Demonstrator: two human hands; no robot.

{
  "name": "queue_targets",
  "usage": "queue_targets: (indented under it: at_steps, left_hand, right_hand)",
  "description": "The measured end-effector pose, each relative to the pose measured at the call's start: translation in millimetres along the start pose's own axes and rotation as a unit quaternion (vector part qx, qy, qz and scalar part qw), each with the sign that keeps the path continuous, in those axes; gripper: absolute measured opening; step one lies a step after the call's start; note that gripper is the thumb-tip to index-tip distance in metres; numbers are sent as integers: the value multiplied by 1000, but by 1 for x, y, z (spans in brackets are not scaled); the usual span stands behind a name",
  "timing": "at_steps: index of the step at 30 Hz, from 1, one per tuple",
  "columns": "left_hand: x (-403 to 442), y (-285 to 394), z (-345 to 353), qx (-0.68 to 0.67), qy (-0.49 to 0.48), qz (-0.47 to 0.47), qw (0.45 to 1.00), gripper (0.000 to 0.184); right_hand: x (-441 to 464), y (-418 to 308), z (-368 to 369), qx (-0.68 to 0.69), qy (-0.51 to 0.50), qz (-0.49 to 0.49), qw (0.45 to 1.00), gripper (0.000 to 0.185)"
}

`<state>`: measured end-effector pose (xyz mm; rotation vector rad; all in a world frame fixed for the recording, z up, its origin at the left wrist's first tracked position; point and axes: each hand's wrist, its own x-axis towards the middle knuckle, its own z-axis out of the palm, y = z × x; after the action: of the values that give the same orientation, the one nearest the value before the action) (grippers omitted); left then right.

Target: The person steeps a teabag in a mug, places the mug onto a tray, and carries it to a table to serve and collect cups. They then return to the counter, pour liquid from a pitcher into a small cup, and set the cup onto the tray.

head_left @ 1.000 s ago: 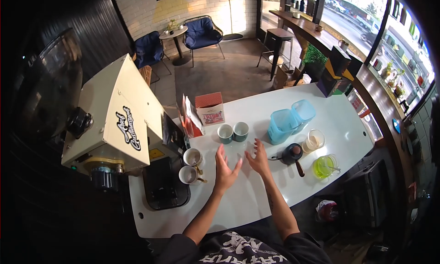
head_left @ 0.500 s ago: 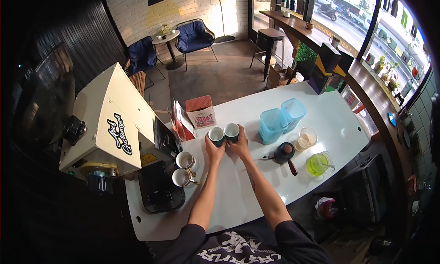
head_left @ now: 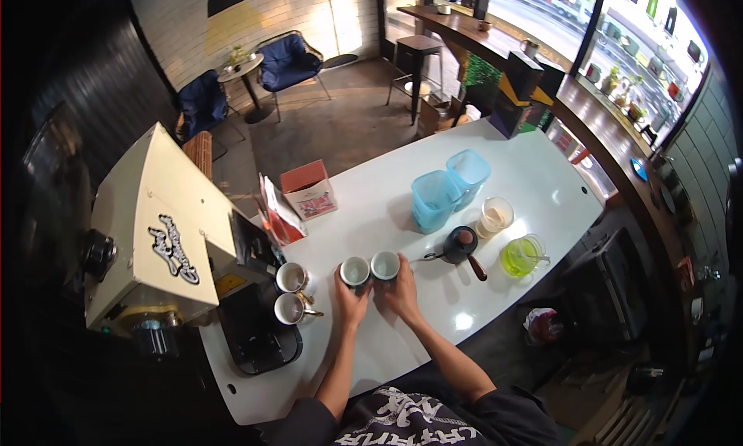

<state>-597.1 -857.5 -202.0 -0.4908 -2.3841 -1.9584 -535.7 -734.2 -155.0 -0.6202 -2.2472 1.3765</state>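
Observation:
My left hand is wrapped round a dark cup with a pale inside. A matching cup sits in the grasp of my right hand. The two cups are side by side, mouths up, over the white table; whether their bases touch it I cannot tell. Left of my left hand stand two white mugs, one behind and one in front with a gold handle. To the right of my right hand is a black pot with a brown handle.
A cream machine with a black tray fills the left side. Two blue containers stand toward the back, near a glass with beige contents and a jug of green liquid. A red-and-white box is at the far edge.
Both hands have brought the two cups nearer to my body. The camera view has shifted, so the room and table appear farther left.

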Motion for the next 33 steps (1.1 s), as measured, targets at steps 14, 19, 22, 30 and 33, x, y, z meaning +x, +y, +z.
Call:
queue_targets:
  at_steps: [14,19,22,30,33]
  left_hand:
    - [-33,60,-3,56,-116,-21,991,75]
    - [-41,90,-1,126,-53,132,982,89]
    - [-62,91,1,47,5,237,970,76]
    - [-109,95,58,59,-178,103,977,86]
    - [-114,85,77,90,-196,83,973,96]
  right_hand:
    - [-71,15,-98,-63,4,58,996,74]
    - [-67,24,-120,-34,-42,45,998,74]
    - [-76,23,-145,-163,-48,-27,985,72]
    - [-79,41,-279,-195,-16,68,978,28]
    - [-79,55,-309,-152,123,103,975,23]
